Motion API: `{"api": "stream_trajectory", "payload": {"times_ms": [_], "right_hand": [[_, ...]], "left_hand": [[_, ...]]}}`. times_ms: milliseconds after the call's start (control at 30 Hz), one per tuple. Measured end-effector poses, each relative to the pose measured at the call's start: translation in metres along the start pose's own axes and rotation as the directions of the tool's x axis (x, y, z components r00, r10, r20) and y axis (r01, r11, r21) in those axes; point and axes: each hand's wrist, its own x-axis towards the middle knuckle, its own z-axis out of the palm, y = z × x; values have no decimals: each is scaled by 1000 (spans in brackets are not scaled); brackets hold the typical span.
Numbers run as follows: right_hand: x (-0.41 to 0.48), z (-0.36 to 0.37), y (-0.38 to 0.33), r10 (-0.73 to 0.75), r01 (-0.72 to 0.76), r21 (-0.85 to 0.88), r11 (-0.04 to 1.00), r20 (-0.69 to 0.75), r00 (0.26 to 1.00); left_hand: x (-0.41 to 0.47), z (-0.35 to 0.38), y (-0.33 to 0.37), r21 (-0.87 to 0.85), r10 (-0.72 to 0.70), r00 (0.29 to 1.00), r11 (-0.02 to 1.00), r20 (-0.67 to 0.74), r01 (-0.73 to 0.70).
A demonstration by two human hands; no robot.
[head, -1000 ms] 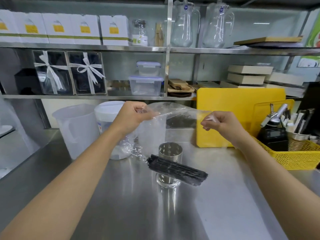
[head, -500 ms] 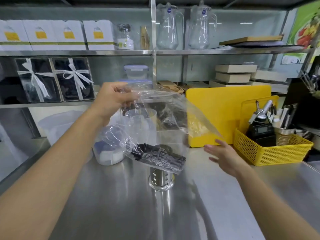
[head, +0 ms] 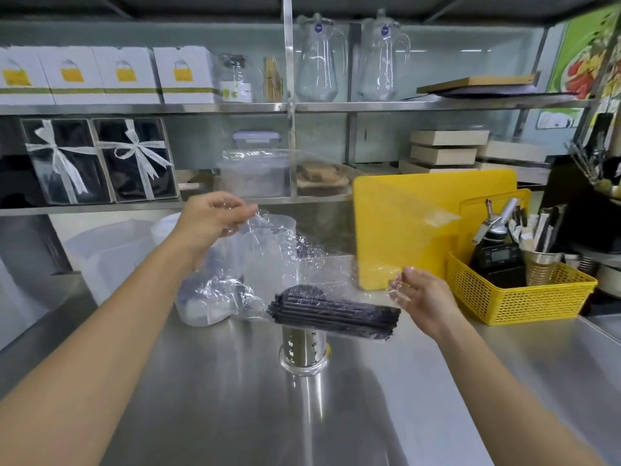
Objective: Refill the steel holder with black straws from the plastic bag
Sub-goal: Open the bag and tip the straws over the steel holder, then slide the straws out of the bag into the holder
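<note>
A clear plastic bag [head: 302,260] hangs above the steel counter with a bundle of black straws [head: 336,314] lying crosswise in its bottom. My left hand [head: 211,216] pinches the bag's upper left edge. My right hand [head: 423,297] touches the bag's right side by the straw ends, fingers curled on the film. Directly under the bundle stands the perforated steel holder [head: 304,348]; its mouth is hidden by the bag.
A white tub [head: 201,307] and a translucent jug [head: 104,257] stand at the left. A yellow cutting board [head: 420,223] leans behind, with a yellow basket [head: 521,301] of tools at the right. Shelves with boxes and glass pitchers fill the back wall.
My right hand let go of the bag's top, dropped, and now grips the film beside the straws. My left hand stays holding the upper edge; the bundle hangs level over the holder.
</note>
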Motion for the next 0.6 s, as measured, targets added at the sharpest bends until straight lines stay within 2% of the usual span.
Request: {"api": "stream_trajectory", "payload": {"times_ms": [233, 400, 600], "right_hand": [[-2, -8, -33, -252, 245, -105, 964, -60, 966], [-3, -11, -44, -350, 340, -99, 935, -111, 930], [-5, -24, -51, -368, 359, -82, 930, -168, 915]], "left_hand": [[2, 9, -36, -99, -132, 989, 987, -69, 125], [13, 19, -45, -331, -231, 968, 925, -95, 188], [23, 24, -48, -347, -171, 982, 929, -86, 131]]}}
